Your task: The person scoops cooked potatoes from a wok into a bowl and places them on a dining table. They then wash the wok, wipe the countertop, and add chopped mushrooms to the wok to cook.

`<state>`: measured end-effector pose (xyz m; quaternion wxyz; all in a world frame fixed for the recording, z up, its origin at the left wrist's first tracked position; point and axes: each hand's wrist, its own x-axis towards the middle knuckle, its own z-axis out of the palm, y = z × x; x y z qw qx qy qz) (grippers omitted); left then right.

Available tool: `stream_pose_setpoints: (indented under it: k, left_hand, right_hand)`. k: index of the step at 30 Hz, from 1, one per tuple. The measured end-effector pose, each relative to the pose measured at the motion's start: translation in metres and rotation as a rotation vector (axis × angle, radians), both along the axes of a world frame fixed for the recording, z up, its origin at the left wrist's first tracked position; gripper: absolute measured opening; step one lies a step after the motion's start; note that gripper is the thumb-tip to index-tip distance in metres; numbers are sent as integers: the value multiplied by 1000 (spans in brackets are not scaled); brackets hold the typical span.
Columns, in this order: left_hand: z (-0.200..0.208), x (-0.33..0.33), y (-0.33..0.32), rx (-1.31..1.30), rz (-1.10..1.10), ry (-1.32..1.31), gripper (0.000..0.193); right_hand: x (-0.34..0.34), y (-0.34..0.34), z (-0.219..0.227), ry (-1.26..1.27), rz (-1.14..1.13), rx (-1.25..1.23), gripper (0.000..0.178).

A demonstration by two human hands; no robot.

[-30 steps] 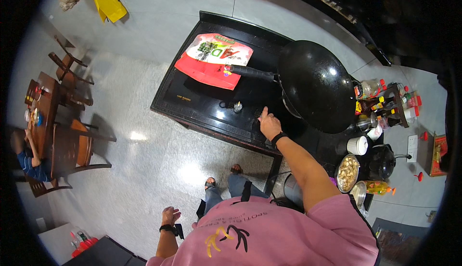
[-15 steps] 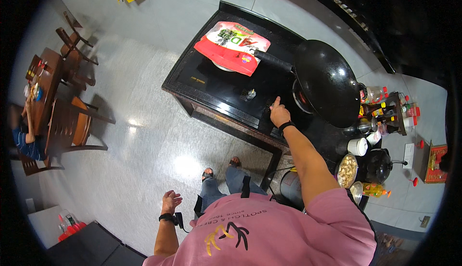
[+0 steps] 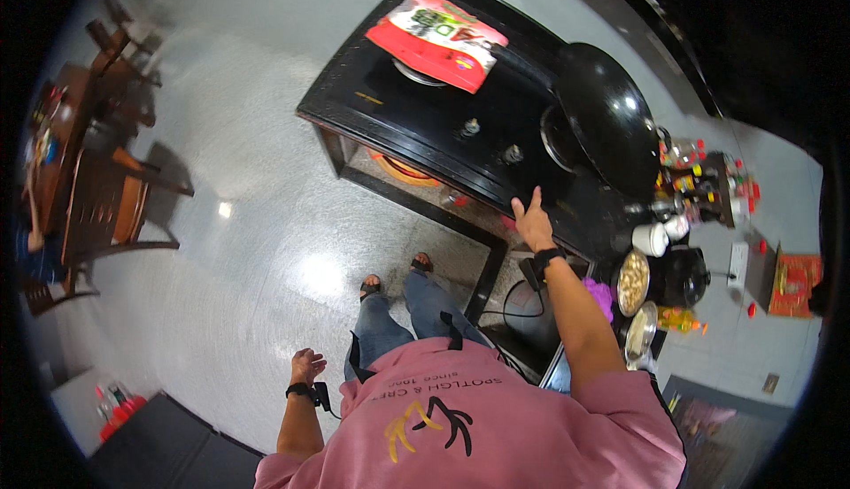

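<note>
The right hand (image 3: pixel 534 222) is at the front edge of the black stove (image 3: pixel 354 126). Its fingers are spread a bit and point at the stove top, and it has hold of nothing. I can't tell if it touches the edge. The near knob (image 3: pixel 512 154) is just past the fingertips, a little to the left, with a gap between. The other knob (image 3: pixel 470 127) is farther left. Both sit near the front edge.

The left hand (image 3: pixel 306 365) hangs low over the floor (image 3: pixel 248 268), well apart from the stove. Its fingers are half bent, and I see nothing in it. It has lots of open room around it.

The wok (image 3: pixel 611 122) is on the right side, and its wide rim hides part of a burner ring (image 3: pixel 556 139). A red and white bag (image 3: pixel 438 42) lies at the back left. The front left corner is bare. Right of the right arm, a bowl (image 3: pixel 633 283) of food and a white pot (image 3: pixel 650 239) crowd the counter.
</note>
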<state>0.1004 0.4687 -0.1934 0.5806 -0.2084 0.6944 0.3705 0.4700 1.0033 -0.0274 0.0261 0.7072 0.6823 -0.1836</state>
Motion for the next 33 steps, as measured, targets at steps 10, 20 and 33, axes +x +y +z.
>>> stream_pose_setpoints:
  k: [10,20,33]
  left_hand:
    - [-22,-88,107,98,-361,68,44]
    - [16,-106,233,212,-720,172,45]
    - [95,-25,199,139,-1097,144,35]
  right_hand:
    - [186,-184,14,58,-359,143,46]
    - [257,-292,28,175,-694,310,48]
    - [291,-182,-38,-92,-772,115,67]
